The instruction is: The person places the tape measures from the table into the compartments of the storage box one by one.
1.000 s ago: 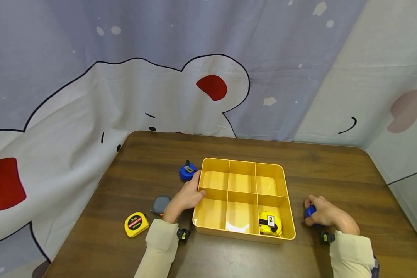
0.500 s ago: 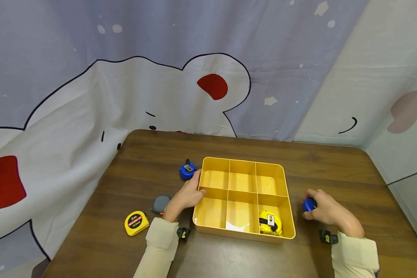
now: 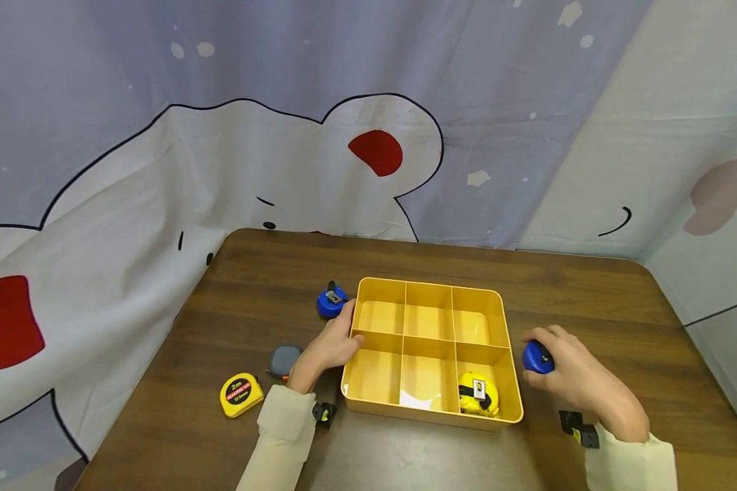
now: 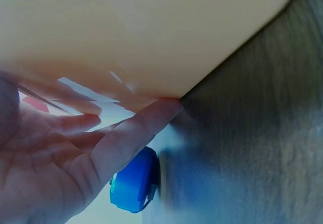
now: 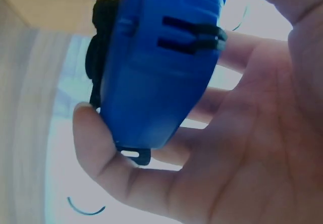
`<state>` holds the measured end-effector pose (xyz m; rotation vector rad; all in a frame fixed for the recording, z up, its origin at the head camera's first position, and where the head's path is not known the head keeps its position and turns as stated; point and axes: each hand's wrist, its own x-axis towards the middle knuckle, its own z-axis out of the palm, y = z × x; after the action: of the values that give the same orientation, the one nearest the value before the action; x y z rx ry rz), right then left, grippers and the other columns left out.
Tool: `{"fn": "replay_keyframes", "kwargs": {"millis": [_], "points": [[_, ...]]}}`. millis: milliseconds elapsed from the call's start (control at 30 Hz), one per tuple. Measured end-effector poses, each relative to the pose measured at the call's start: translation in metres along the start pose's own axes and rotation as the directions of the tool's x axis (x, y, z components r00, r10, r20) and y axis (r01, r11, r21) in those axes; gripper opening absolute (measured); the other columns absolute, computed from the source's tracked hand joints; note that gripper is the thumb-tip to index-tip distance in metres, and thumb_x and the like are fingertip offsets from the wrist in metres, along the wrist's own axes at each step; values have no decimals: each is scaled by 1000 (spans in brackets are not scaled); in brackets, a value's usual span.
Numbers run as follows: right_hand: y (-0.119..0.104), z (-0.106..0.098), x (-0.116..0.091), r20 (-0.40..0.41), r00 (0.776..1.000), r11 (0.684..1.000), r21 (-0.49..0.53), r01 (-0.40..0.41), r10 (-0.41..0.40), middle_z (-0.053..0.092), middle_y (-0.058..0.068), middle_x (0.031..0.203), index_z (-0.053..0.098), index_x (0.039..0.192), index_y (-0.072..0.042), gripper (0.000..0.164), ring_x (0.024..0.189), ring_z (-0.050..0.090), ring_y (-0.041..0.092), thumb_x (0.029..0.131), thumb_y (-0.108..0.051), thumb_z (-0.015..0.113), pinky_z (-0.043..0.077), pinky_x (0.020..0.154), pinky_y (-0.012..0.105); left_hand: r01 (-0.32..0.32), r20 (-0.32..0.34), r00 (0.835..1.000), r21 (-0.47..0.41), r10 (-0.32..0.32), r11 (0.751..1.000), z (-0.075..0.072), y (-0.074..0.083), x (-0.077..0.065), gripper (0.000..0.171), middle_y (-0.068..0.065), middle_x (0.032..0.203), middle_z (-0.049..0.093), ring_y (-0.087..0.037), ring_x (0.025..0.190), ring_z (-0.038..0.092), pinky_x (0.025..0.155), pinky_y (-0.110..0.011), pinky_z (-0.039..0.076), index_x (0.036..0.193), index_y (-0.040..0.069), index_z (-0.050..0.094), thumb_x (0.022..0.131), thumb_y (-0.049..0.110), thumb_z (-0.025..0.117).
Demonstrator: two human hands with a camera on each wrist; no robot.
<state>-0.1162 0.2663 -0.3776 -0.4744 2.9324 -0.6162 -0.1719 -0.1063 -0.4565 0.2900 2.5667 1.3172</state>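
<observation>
A yellow box [image 3: 426, 417] with six-part dividers, several compartments in two rows, sits on the table. My left hand [image 3: 330, 346] holds its left wall, thumb over the rim and fingers along the outside. In the left wrist view those fingers [image 4: 146, 125] lie against the wall near the table. Just right of the box, my right hand [image 3: 580, 374] grips a blue tape measure [image 3: 537, 357] between thumb and fingers. The right wrist view shows its blue case [image 5: 156, 82] with a black clip. A yellow tape measure [image 3: 486, 397] lies in the front right compartment.
Left of the box, a second blue tape measure [image 3: 331, 301] lies beyond my left hand. A grey tape measure [image 3: 284, 360] is beside my left wrist, and a yellow-and-black one [image 3: 241, 395] lies farther left. A printed curtain [image 3: 270, 164] hangs behind the wooden table [image 3: 602, 293].
My right hand has brought the blue tape measure left and up in view, toward the box, and turned it somewhat. My left hand and the box have stayed put.
</observation>
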Motion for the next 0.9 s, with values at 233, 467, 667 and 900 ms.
{"fn": "replay_keyframes", "kwargs": {"millis": [233,467,667,900], "points": [[-33,5,-3,-55,994,995,8,98,-98,52,12,108,57,114,-9,46,93,48,29,72,-17,74,48,70,41,3,5,1000,-11,-3,1000,1,0,0,72,-18,133,44,-27,103,55,86,-44,47,145,8,15,83,4,51],[-56,19,2,-67,980,982,16,190,-188,52,6,108,57,114,-13,44,94,48,23,74,-16,74,49,70,36,18,10,1000,-22,-18,1000,1,0,0,72,-19,135,42,-27,105,54,87,-45,47,145,7,14,84,4,51],[-69,34,10,-137,944,954,-24,300,-300,53,4,111,58,114,-12,46,96,50,20,72,-18,75,50,74,36,5,-1,1000,-4,-5,1000,1,-1,2,72,-18,134,43,-27,104,54,87,-44,47,145,7,15,83,5,52],[-84,48,18,-129,920,929,-54,366,-370,52,3,109,59,114,-11,46,93,50,17,72,-22,75,50,74,32,3,-2,1000,-7,-3,1000,0,-1,2,73,-18,133,44,-27,103,54,86,-44,47,145,8,15,82,5,52]]}}
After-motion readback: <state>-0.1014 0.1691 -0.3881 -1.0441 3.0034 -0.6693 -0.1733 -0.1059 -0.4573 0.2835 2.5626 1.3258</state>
